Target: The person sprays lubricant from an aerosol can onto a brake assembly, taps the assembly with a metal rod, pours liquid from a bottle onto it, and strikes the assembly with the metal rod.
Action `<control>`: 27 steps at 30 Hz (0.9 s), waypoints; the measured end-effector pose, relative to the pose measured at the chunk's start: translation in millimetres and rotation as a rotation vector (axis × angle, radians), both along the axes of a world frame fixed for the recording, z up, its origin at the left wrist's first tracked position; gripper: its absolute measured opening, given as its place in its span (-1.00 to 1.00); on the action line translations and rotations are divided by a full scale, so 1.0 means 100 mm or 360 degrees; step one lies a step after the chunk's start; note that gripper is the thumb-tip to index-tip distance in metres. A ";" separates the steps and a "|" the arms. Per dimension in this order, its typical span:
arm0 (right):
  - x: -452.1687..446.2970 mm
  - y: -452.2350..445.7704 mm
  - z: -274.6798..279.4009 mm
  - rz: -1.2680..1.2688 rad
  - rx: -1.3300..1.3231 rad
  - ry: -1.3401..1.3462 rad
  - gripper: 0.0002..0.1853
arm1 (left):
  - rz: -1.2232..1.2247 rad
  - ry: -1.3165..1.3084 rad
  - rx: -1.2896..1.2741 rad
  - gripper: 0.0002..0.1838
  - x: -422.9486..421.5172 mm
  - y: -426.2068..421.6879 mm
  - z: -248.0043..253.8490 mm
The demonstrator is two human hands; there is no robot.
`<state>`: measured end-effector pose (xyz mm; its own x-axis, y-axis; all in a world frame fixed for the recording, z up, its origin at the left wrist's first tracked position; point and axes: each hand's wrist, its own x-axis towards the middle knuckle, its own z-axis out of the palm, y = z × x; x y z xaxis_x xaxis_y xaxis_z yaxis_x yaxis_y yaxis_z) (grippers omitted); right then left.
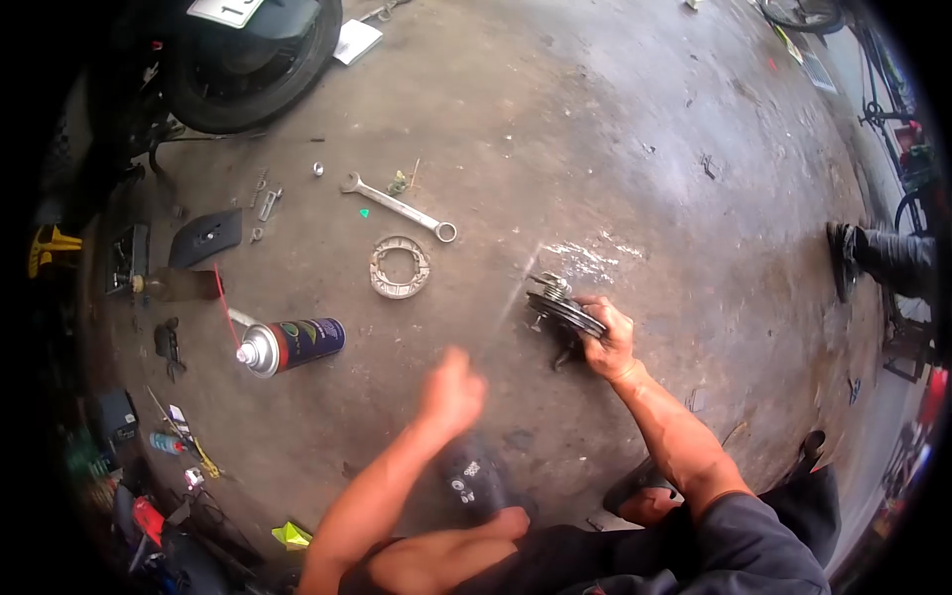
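Observation:
My right hand (609,338) grips the rim of a round dark metal part (565,313), held tilted just above the floor, with a silvery coil-like piece (553,287) on its upper side. My left hand (454,394) is over the floor to the left of it, smeared by motion; its fingers look curled, but what they hold, if anything, cannot be made out. A ring-shaped pair of brake shoes (378,268) lies on the floor, below a combination wrench (402,208). To the left a spray can (312,344) with a thin red straw lies on its side.
A motorcycle wheel (248,84) stands at the upper left, near a white booklet (357,41). A black pedal-like plate (206,238) and small metal parts (269,204) lie at left. Another person's shoe (843,260) is at the right edge. Wet streaks (585,260) mark the floor.

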<state>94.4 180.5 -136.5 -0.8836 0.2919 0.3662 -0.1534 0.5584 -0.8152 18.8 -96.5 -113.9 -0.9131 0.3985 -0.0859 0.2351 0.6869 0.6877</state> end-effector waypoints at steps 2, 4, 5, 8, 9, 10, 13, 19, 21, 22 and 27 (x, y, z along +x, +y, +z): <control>-0.03 0.07 0.00 0.0013 0.0023 0.0031 -0.76 | -0.0086 -0.0547 0.0044 -0.76 0.03 0.02 -0.14; 0.03 0.04 0.04 0.0021 -0.0047 0.0018 -0.77 | 0.0136 -0.0463 0.0310 -0.76 -0.35 0.13 0.77; 0.03 0.04 0.01 -0.0020 -0.0072 0.0043 -0.77 | 0.0287 -0.0550 0.0606 -0.80 -0.47 0.17 1.01; 0.02 -0.02 0.00 -0.0067 -0.0082 0.0065 -0.79 | 0.0933 -0.0404 0.1047 -0.79 -0.46 0.30 1.22; 0.02 -0.02 0.01 -0.0083 -0.0074 0.0025 -0.79 | 0.0574 0.0005 0.0608 -0.74 -0.34 0.26 0.92; 0.04 -0.03 0.02 -0.0079 -0.0042 0.0009 -0.78 | 0.0213 0.0399 0.0167 -0.68 -0.17 0.17 0.48; 0.04 0.04 0.10 0.0029 0.0145 -0.0116 -0.79 | -0.0033 -0.1054 -0.0141 -0.63 -0.04 0.12 0.31; -0.29 0.16 0.27 -0.0043 0.0736 -0.0014 -0.68 | 0.0397 -0.0920 0.0649 -0.88 -0.28 0.08 0.80; -0.38 0.05 0.41 0.0008 0.0937 -0.0093 -0.58 | 0.0500 -0.0869 0.0554 -0.87 -0.25 -0.06 0.60; -0.37 0.00 0.48 0.0263 0.0936 -0.0292 -0.47 | 0.0541 -0.0832 0.0541 -0.87 -0.27 -0.04 0.55; -0.21 -0.17 0.35 0.0047 0.0547 -0.0369 -0.26 | 0.0751 -0.1110 0.0558 -0.86 -0.04 -0.05 0.51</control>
<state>73.8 163.0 -101.7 -0.9604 0.1604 0.2279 -0.0077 0.8022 -0.5971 14.9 -101.6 -62.4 -0.7745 0.1042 -0.6239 -0.5646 0.3309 0.7561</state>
